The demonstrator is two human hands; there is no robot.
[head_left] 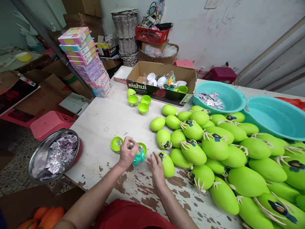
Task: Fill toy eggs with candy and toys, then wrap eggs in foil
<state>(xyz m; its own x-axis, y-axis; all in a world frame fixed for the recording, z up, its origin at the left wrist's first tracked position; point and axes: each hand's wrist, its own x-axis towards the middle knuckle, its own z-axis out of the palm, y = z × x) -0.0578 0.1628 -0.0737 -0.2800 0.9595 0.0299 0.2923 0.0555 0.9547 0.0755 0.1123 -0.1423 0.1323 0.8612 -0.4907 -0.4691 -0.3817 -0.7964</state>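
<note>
Our left hand [127,153] has fingers clamped on a teal toy [139,158], just left of the pile of closed green eggs [214,149]. Our right hand [156,168] rests, fingers loosely apart, at the pile's edge. Many eggs look finished, while open shell halves [116,143] left of it lie unfilled.

My left hand [127,153] half hiding a teal toy [139,158], its shape unclear, green egg pile [269,169] cut by right edge
</note>
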